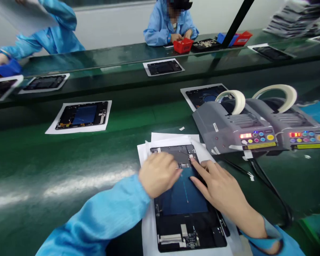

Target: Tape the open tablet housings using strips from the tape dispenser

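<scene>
An opened tablet [185,202] lies on white paper sheets [149,234] in front of me, its inner parts and a blue battery panel facing up. My left hand [160,173] is closed over the upper left of the tablet; whatever its fingers hold, if anything, is hidden. With its index finger, my right hand [220,185] touches a small white tape piece [191,156] near the tablet's upper right corner. The thumb of that hand is apart from the index finger and rests near the battery's right side. White tape strips [170,238] cross the tablet's near end.
Two grey tape dispensers [232,124] with tape rolls stand at the right, their black cables [269,185] trailing toward me. Another opened tablet [82,115] lies on paper at the left. Across the bench, a person [170,25] works by a red bin [183,45].
</scene>
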A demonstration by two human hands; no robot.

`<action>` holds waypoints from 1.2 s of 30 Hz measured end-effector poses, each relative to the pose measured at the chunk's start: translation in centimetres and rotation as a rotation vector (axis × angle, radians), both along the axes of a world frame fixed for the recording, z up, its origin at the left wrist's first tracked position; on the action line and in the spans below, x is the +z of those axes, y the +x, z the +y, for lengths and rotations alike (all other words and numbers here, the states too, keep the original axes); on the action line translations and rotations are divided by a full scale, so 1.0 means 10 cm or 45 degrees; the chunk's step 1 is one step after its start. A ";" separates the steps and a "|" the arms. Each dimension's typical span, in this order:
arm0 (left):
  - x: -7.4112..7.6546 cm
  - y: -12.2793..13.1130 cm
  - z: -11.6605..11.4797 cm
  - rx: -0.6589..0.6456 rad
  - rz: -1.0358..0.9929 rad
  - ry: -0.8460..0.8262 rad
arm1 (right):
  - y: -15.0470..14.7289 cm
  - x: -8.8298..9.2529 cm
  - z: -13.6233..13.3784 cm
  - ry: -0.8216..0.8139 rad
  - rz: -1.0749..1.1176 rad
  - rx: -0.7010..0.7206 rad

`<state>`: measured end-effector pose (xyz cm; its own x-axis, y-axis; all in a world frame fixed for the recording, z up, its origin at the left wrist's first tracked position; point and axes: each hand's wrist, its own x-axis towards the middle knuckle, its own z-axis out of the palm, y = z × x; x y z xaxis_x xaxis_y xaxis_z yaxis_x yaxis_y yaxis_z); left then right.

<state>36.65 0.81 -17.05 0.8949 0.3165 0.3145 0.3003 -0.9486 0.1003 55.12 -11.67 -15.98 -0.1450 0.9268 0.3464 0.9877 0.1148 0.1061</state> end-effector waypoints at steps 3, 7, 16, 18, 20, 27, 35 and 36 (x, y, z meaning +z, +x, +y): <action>0.16 -0.51 0.08 0.486 -0.079 -0.156 | 0.04 -0.11 -0.08 0.020 0.342 -0.022; 0.37 -0.72 0.13 0.842 -0.117 -0.769 | 0.11 -0.21 -0.10 -0.046 0.689 -0.054; 0.16 -0.51 0.11 0.933 -0.268 -1.007 | 0.13 -0.32 -0.11 0.027 0.847 0.027; 0.12 -0.55 0.17 0.984 -0.349 -1.023 | 0.13 -0.34 -0.12 0.028 0.875 0.015; 0.10 -0.58 0.25 1.009 -0.408 -1.067 | 0.12 -0.34 -0.11 0.028 0.902 0.017; 0.21 -0.55 0.18 0.975 -0.684 -1.176 | 0.09 -0.25 -0.08 0.071 1.086 0.053; 0.13 -0.40 -0.30 0.658 -0.691 -1.407 | 0.05 -0.17 -0.08 0.198 1.140 0.106; 0.12 -0.42 -0.33 0.641 -0.676 -1.374 | 0.05 -0.15 -0.08 0.244 1.123 0.132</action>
<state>32.42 -2.52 -15.86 0.4504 0.8923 -0.0309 0.2858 -0.1113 0.9518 55.64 -12.49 -17.47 0.1664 0.8391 0.5180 0.7053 0.2658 -0.6572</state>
